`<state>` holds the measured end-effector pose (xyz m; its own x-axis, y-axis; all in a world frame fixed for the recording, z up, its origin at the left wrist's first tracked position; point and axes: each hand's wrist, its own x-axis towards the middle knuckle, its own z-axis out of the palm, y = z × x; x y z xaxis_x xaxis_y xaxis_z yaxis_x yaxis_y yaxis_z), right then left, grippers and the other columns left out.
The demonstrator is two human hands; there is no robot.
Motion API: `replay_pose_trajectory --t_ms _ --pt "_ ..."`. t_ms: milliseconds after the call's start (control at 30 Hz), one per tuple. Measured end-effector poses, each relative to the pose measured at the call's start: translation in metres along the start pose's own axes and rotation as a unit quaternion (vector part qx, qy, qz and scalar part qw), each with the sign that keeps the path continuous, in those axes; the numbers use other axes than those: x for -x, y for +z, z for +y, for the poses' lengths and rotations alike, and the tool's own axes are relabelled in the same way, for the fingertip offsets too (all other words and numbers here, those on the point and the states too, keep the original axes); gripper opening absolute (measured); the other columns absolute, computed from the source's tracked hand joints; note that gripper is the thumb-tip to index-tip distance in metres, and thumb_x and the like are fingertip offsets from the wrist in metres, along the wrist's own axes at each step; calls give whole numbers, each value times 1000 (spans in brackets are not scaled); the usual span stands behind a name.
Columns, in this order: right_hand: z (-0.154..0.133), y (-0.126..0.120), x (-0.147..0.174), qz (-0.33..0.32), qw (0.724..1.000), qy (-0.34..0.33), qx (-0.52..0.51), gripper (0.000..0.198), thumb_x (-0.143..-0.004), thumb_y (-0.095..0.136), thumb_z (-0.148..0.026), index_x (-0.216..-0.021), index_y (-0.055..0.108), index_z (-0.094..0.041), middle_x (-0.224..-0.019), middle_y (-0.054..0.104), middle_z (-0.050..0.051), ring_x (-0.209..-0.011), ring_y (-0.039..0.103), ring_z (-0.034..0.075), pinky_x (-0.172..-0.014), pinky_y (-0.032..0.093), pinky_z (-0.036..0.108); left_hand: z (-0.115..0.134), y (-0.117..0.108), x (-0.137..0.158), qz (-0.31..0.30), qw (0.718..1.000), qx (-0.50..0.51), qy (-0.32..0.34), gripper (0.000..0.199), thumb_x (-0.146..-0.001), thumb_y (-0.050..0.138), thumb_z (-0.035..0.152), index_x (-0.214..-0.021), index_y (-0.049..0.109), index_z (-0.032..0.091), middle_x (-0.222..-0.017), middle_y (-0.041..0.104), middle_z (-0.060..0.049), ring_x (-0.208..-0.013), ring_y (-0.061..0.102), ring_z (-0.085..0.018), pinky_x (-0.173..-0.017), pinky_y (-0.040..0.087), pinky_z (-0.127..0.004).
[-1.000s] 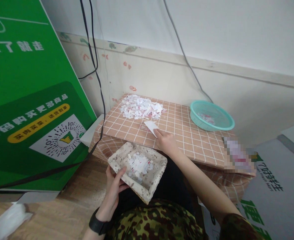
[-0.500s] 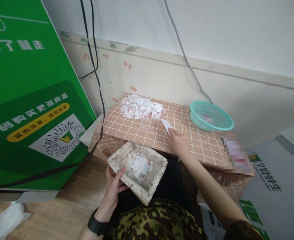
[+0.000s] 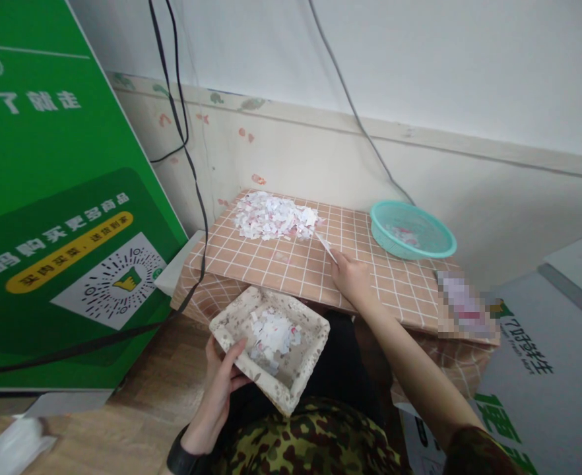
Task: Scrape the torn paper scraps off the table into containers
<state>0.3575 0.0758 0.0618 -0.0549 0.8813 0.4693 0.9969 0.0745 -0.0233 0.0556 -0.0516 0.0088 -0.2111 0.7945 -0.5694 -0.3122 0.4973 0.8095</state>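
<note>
My left hand (image 3: 224,373) grips the near left edge of a cloth-lined tray (image 3: 298,389), thumb over its rim. Paper scraps (image 3: 274,335) lie in the tray, which I hold tilted just below the table's front edge. My right hand (image 3: 350,274) is closed on a white paper card (image 3: 325,247), pinched near its lower end and seen almost edge-on. The card's far tip is by the right end of a pile of paper scraps (image 3: 274,218) on the checked tablecloth (image 3: 281,264).
A turquoise plastic basin (image 3: 412,231) with some scraps inside stands at the table's right. A blurred-out item (image 3: 464,307) lies at the right corner. Black cables (image 3: 204,218) hang at the left before a green sign (image 3: 73,198). White boxes (image 3: 543,343) stand at right.
The card in my right hand has turned from showing its face to nearly edge-on. My left hand still holds the tray in much the same place. The whole view has shifted slightly.
</note>
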Motion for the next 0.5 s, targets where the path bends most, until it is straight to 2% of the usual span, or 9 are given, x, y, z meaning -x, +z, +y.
replay_pose_trajectory --t_ms 167,267,367,433,500 --pt "20 -2 3 57 991 105 -62 40 -98 40 -35 -123 67 -19 -87 75 11 -71 67 24 -67 44 33 -5 -5 3 10 1000 4 -1 80 -77 75 38 -144 32 37 -132 59 -13 -77 72 -24 -64 61 -47" --pt "26 -9 3 125 961 174 -173 41 -94 47 -44 -118 67 -17 -92 74 13 -78 66 25 -73 47 37 -7 -11 8 22 1000 6 -9 80 -76 76 38 -144 33 39 -135 56 -12 -82 71 -24 -66 60 -46" --pt "34 -13 2 202 898 220 -322 46 -82 64 -49 -114 62 -17 -105 70 13 -91 63 26 -79 50 40 -13 -22 15 24 1000 19 -2 82 -74 76 40 -145 34 36 -136 55 -12 -93 69 -28 -70 60 -45" --pt "39 -15 4 210 830 259 -447 51 -75 71 -52 -111 60 -18 -102 68 10 -88 63 23 -74 52 39 -19 -30 20 21 999 33 12 80 -73 77 43 -143 38 34 -137 55 -12 -107 65 -33 -76 59 -44" --pt "44 -17 9 188 746 296 -566 54 -73 73 -54 -111 57 -20 -100 67 7 -80 62 19 -65 53 34 -23 -39 28 12 998 50 34 80 -71 78 44 -141 40 33 -139 54 -10 -122 57 -35 -86 57 -44"
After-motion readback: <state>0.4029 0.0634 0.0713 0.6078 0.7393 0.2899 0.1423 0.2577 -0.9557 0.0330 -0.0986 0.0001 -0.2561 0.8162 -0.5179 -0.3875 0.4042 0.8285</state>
